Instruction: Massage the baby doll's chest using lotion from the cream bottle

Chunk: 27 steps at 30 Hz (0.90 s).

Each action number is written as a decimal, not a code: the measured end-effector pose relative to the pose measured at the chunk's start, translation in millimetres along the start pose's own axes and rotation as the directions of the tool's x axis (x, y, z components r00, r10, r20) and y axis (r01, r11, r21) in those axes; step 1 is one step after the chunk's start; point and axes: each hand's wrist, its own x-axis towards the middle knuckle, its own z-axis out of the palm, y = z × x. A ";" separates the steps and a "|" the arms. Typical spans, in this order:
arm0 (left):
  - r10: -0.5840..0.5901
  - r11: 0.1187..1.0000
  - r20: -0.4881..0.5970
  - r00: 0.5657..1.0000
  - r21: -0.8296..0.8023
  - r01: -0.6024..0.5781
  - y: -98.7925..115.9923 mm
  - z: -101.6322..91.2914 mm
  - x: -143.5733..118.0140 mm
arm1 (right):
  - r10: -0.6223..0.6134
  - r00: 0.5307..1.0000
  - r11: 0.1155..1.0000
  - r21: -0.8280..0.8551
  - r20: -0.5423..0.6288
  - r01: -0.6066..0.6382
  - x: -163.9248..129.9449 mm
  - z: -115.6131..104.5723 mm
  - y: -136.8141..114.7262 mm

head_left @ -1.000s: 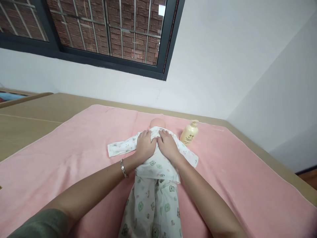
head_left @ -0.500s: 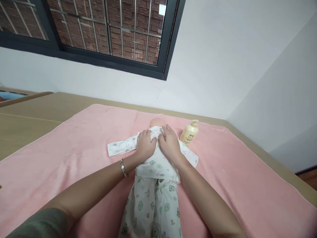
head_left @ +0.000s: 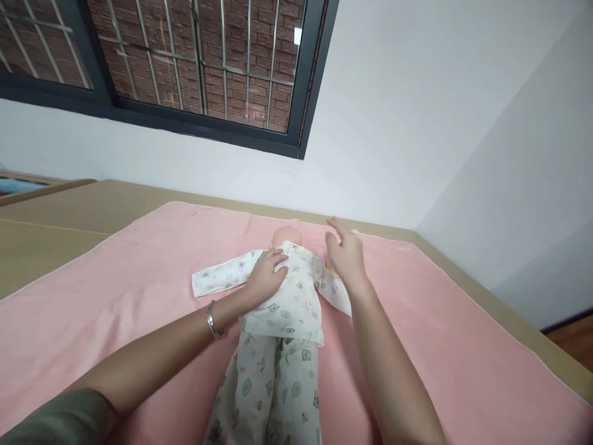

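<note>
A baby doll in a white printed top and matching trousers lies stretched out on a pink blanket, its bald head at the far end. My left hand rests flat on the upper left of the top, fingers spread. Raised off the doll, my right hand is in the air over its right sleeve, fingers apart and holding nothing. Behind that hand a pale yellow pump bottle is mostly hidden.
The blanket covers a wooden surface that meets a white wall. Above is a dark-framed window with metal bars. A wooden edge with something blue shows at far left.
My right hand has lifted off the doll's top and moved up and right, in front of the bottle. My left hand has stayed on the doll. The view has shifted slightly.
</note>
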 end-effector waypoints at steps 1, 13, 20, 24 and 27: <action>-0.027 0.994 0.026 0.999 -0.105 0.030 7.5 -3.9 -0.7 | 0.011 0.998 1.000 0.011 -0.070 -0.010 3.9 -13.2 2.3; -0.223 0.028 0.574 0.788 -0.804 0.594 107.8 35.6 66.3 | 0.144 0.990 0.979 -0.146 0.001 -0.143 20.8 -49.8 48.0; -0.226 -0.237 0.604 0.765 -0.795 0.558 114.6 68.4 101.1 | 0.108 0.988 0.840 -0.542 0.107 -0.033 19.1 -15.1 59.2; -0.230 -0.271 0.602 0.765 -0.794 0.544 107.7 74.5 103.8 | 0.074 0.996 0.734 -0.679 0.046 -0.023 17.1 -4.1 54.9; -0.271 -0.234 0.611 0.743 -0.791 0.565 104.0 65.5 96.1 | 0.047 0.998 0.707 -0.707 0.029 -0.012 17.5 -3.3 54.1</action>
